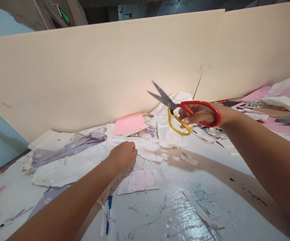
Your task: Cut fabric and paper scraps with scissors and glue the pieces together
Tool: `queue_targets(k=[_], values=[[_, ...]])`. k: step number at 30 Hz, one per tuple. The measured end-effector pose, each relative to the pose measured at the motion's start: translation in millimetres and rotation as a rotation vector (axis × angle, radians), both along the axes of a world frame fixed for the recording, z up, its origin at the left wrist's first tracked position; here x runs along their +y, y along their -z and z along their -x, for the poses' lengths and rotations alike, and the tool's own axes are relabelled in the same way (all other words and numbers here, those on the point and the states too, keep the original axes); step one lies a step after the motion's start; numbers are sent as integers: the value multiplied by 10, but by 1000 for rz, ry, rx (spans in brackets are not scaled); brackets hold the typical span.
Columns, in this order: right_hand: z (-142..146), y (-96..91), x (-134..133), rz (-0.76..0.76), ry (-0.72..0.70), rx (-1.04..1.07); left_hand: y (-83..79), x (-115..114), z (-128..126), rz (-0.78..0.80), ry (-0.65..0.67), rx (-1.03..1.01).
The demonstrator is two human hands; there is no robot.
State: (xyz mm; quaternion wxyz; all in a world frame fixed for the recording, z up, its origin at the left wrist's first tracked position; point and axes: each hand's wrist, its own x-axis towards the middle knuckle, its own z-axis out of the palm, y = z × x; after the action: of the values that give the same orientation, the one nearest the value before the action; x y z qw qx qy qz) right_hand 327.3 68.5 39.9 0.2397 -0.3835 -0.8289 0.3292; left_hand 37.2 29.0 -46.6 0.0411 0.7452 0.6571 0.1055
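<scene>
My right hand (198, 115) is raised above the table and grips a pair of scissors (182, 112) with one red and one yellow handle loop; the grey blades are parted and point up and to the left. My left hand (123, 154) rests lower down on a large white paper sheet (79, 164), fingers curled down onto its torn edge. Whether those fingers pinch the sheet is hidden. A small pinkish-white rectangle of paper (138, 181) lies just in front of the left hand.
A tall beige board (109, 67) walls off the back of the white table (210, 201). Scattered about are a pink sheet (129, 123), purple patterned paper (67, 149), white crumpled paper (170, 130), scraps, a blue pen (109, 214) and pink sheets (280, 97) at right.
</scene>
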Motion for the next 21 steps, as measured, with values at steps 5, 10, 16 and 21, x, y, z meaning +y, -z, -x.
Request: queue_targets(k=[5, 10, 16, 21], values=[[76, 109, 34, -63, 165, -26, 113, 164, -97, 32, -118, -137], [148, 234, 96, -17, 294, -194, 143, 174, -58, 51, -110, -336], [122, 130, 58, 50, 185, -110, -52, 130, 190, -7, 1, -499], [185, 171, 32, 43, 273, -79, -195, 131, 404, -116, 29, -539]])
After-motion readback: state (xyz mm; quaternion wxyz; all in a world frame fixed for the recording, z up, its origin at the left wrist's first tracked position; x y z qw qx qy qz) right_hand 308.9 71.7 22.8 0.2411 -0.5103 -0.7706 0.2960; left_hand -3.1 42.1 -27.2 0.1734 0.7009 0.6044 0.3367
